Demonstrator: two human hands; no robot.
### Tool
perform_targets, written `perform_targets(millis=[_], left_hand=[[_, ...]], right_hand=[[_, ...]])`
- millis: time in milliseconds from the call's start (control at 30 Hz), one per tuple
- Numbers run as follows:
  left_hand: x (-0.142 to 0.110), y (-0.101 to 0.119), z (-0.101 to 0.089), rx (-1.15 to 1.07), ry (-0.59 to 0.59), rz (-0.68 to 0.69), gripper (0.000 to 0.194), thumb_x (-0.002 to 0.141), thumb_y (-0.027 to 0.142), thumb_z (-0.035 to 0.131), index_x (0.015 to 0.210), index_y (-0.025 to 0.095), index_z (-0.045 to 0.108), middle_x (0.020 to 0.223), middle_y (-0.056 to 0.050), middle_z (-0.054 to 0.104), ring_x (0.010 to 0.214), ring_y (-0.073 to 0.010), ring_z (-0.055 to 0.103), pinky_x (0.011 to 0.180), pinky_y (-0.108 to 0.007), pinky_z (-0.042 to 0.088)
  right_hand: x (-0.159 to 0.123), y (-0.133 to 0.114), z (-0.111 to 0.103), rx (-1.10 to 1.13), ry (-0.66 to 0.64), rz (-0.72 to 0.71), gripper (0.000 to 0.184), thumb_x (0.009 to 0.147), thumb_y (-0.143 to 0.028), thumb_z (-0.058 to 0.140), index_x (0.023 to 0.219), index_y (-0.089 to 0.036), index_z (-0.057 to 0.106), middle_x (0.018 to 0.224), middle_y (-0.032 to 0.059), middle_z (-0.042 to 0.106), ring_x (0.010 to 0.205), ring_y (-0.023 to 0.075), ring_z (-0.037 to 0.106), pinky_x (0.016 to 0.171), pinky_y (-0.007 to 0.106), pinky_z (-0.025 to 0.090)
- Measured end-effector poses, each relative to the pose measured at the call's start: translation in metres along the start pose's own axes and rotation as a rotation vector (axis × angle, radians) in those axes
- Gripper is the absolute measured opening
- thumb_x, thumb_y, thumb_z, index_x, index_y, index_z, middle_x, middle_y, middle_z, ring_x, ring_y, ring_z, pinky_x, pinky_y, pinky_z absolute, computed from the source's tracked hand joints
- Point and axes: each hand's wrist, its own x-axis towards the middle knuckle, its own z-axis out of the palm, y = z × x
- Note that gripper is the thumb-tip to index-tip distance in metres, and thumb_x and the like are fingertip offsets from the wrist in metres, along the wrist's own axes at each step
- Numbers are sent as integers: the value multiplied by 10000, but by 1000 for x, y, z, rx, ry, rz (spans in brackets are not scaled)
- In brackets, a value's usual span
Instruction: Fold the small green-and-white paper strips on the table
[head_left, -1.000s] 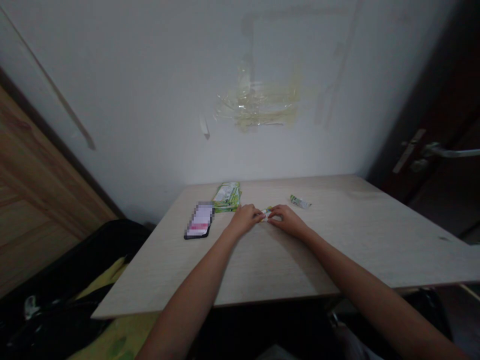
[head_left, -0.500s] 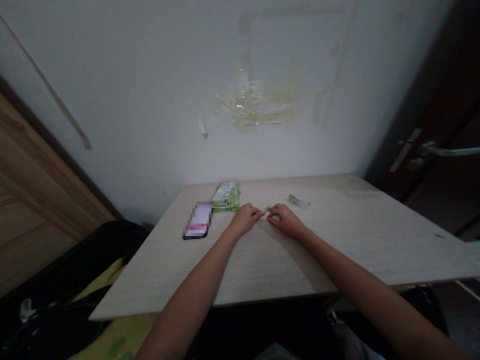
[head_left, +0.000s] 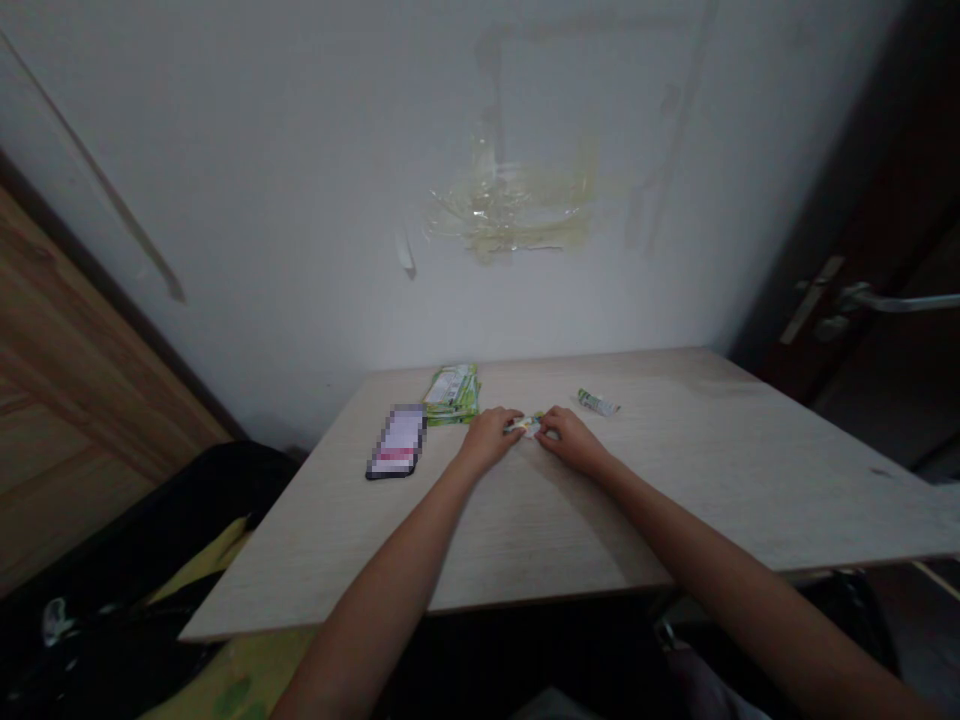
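Note:
Between my hands lies a small, partly folded white, green and yellow packet (head_left: 529, 425), on the table (head_left: 540, 530). My left hand (head_left: 491, 437) pinches its left end between thumb and fingers. At the other end, my right hand (head_left: 568, 437) has thumb and fingers closed on the edge. Fingers cover both ends, so only the middle of the packet shows. Beyond my left hand sits a stack of flat green and white packets (head_left: 452, 393). Past my right hand rests a rolled green and white packet (head_left: 598, 402).
A phone (head_left: 397, 442) with a lit, blurred screen lies left of my left hand. The table's far edge meets a white wall (head_left: 300, 200) bearing yellowed tape (head_left: 525, 215). A dark door with a metal handle (head_left: 892, 300) stands at the right.
My fingers have shifted slightly outward on the packet, so more of its middle shows. The stack, the rolled packet and the phone have not moved.

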Motion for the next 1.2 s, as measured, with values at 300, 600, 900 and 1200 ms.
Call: perform_targets(millis=[300,600,900,1200], left_hand=[[-1,9,7,4,84,16,230,915,251,585,1129,227,665,1069,-57,725,1017,-203,640,929,-337,458],[0,2,5,6,-3,50,251,944,318,587,1092,220,764,1115,-58,758,1070,-207,644,988,-340,433],[-3,6,3,183,-51,61,298,977,350,535,1188,276,733,1242,-63,715,1150,-236,606,1063,-417,357],[-4,9,3,236,-44,67,312,985,369,520,1214,297,719,1240,-50,704,1123,-235,593,1044,-419,375]], right_hand=[[1,0,4,-27,60,80,141,902,-274,646,896,-153,717,960,85,647,952,205,581,891,300,431],[2,2,5,-46,59,99,156,903,-294,646,893,-159,722,956,85,647,940,208,579,867,304,433],[0,4,0,-33,18,1,261,912,-207,610,1135,-166,739,1099,111,691,1037,218,602,958,328,440],[-1,7,1,-69,9,-24,293,930,-228,590,1180,-189,738,1134,111,689,1062,234,589,985,363,442]])
